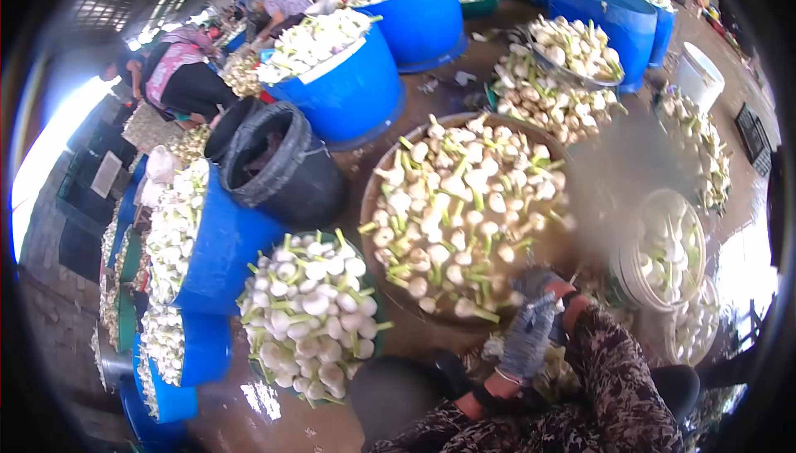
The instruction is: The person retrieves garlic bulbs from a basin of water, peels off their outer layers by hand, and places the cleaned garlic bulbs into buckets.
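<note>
Grey work gloves cover both my hands. My left hand (pixel 526 339) is at the near edge of a wide round tub (pixel 371 214), close by my right wrist; its fingers look bent together, and what they hold, if anything, is not clear. My right hand (pixel 537 282) reaches over the tub's near rim, with its fingers blurred and partly hidden. Garlic bulbs (pixel 464 196) with short green stems fill most of the tub, in brownish water. Below my hands lie pale peelings or leaves (pixel 557 374), partly covered by my arms.
Left of the tub stands a heaped basket of white bulbs (pixel 307 312). Blue tubs (pixel 344 96) full of bulbs and a black bucket (pixel 286 163) stand beyond. At right are a white basket (pixel 703 246) of bulbs and a white bucket (pixel 699 76). A person (pixel 186 72) bends at far left.
</note>
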Tool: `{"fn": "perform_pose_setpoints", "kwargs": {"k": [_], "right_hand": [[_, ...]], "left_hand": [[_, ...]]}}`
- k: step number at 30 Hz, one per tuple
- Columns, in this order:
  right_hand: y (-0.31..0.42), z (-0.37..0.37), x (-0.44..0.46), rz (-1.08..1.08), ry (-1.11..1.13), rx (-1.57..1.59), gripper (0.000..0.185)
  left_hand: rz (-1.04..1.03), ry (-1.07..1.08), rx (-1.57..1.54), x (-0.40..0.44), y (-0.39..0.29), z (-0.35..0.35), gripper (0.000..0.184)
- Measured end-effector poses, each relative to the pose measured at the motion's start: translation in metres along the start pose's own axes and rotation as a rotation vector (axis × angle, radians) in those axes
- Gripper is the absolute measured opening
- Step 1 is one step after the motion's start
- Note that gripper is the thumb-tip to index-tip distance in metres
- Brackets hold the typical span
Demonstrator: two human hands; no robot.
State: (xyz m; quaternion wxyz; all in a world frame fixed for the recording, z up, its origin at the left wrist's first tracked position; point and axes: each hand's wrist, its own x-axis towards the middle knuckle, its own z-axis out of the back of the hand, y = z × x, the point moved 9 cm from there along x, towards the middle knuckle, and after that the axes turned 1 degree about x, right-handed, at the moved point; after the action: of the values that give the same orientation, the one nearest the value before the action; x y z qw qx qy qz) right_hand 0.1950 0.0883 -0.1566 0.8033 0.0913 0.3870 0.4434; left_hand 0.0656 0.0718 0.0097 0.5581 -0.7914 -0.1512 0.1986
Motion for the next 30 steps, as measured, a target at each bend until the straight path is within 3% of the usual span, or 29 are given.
{"fn": "perform_pose_setpoints", "kwargs": {"k": [1, 3, 5, 6, 7, 8, 10, 11, 12, 13, 16, 17, 19, 21, 22, 23, 26, 30], "right_hand": [[-0.028, -0.016, 0.019, -0.087, -0.019, 0.051, 0.064], [-0.035, -0.003, 0.018, -0.064, -0.073, 0.203, 0.068], [-0.037, 0.0, -0.008, 0.162, -0.157, 0.444, 0.081], [-0.025, 0.022, -0.034, 0.167, -0.28, 0.38, 0.078], [-0.02, 0.039, -0.066, 0.167, -0.405, 0.491, 0.068], [-0.003, 0.056, -0.101, -0.02, -0.386, 0.647, 0.057], [0.018, 0.07, -0.153, 0.069, -0.429, 0.847, 0.046], [0.028, 0.07, -0.174, 0.201, -0.43, 0.989, 0.046], [0.036, 0.067, -0.197, 0.122, -0.314, 1.105, 0.048], [0.041, 0.072, -0.211, 0.137, -0.428, 1.049, 0.053], [0.031, 0.062, -0.238, 0.154, -0.571, 1.143, 0.055], [0.032, 0.066, -0.25, 0.129, -0.601, 1.078, 0.056], [0.025, 0.064, -0.266, 0.102, -0.648, 1.018, 0.057], [0.023, 0.075, -0.287, 0.151, -0.854, 0.866, 0.059], [0.022, 0.083, -0.313, -0.036, -0.915, 0.668, 0.046], [0.017, 0.083, -0.316, -0.039, -0.927, 0.67, 0.046], [0.018, 0.094, -0.341, -0.036, -1.236, 0.424, 0.013], [0.031, 0.095, -0.335, -0.11, -1.192, 0.129, 0.01]], "left_hand": [[-0.03, -0.008, 0.013, 0.005, -0.003, 0.004, 0.031], [-0.059, 0.004, 0.133, 0.004, -0.001, 0.006, 0.032], [-0.098, -0.087, 0.011, 0.009, 0.01, 0.013, 0.036], [-0.218, -0.092, 0.071, 0.013, -0.009, 0.013, 0.037], [0.036, -0.234, -0.198, 0.006, 0.015, 0.017, 0.037], [-0.059, -0.262, 0.07, 0.01, 0.022, 0.027, 0.04], [0.088, -0.217, 0.116, 0.014, 0.05, 0.028, 0.048], [0.158, -0.131, -0.035, 0.013, 0.056, 0.014, 0.046], [0.215, -0.055, -0.177, 0.013, 0.055, 0.0, 0.045], [0.219, 0.152, -0.494, 0.015, 0.048, -0.028, 0.043], [0.157, 0.323, -0.256, 0.001, 0.046, -0.048, 0.041], [-0.006, 0.359, 0.071, -0.006, 0.024, -0.055, 0.04], [-0.181, 0.409, 0.4, -0.015, 0.008, -0.075, 0.04], [0.246, 0.306, -0.381, -0.012, 0.032, -0.078, 0.039], [0.19, 0.324, -0.299, -0.013, 0.027, -0.08, 0.039], [0.191, 0.336, -0.295, -0.014, 0.025, -0.083, 0.039], [0.172, 0.279, -0.121, -0.015, 0.028, -0.078, 0.04], [0.109, 0.253, 0.06, -0.014, 0.028, -0.074, 0.038]]}}
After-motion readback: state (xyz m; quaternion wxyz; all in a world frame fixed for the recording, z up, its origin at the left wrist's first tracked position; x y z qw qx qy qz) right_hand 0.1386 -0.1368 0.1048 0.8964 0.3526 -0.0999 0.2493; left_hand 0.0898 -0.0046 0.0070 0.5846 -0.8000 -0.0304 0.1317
